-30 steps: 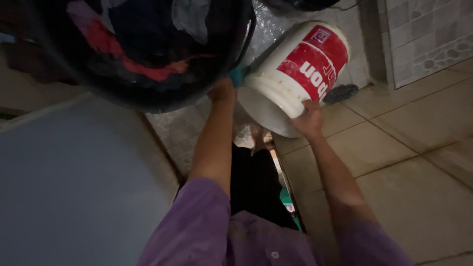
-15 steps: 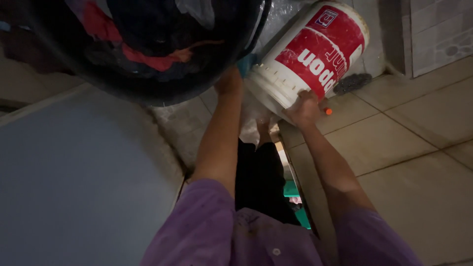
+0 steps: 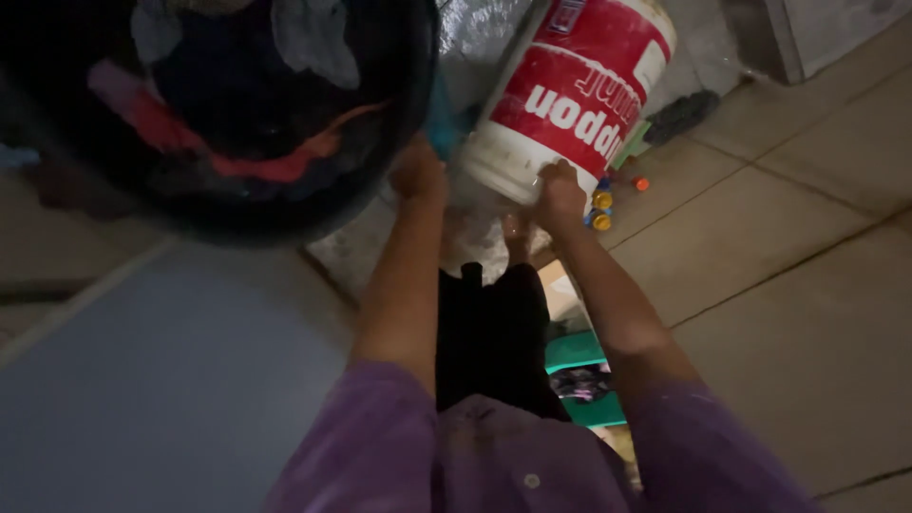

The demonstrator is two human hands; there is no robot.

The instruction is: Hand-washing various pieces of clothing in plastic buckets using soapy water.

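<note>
Nearest to me are my purple sleeves (image 3: 380, 437) and, between my forearms, my dark trousers, with something green (image 3: 579, 351) on the floor just past them at about 5 o'clock.

My right hand (image 3: 559, 190) is closed over the lower rim of the white bucket with a red label (image 3: 570, 95). I hold it there because the bucket is tipped steeply, mouth towards my feet, and the rim gives the fingers an edge to hook. From the centre of view the bucket sits at about 1 o'clock, off the floor, its base pointing up and away. Water seems to spill from its mouth onto my foot (image 3: 515, 233), though the dim light makes that hard to confirm.

My left hand (image 3: 418, 171), at 12 o'clock, is pressed against the outer wall of the black basin (image 3: 399, 142) near something teal. Whether the fingers curl around anything there I cannot tell. It looks like a steadying touch.

The basin fills the view from 10 to 12 o'clock, heaped with dark and red clothes (image 3: 247, 114).

Beyond the bucket, at 2 o'clock, small yellow, blue and orange caps (image 3: 602, 201) lie on the tiled floor (image 3: 779, 285).
</note>
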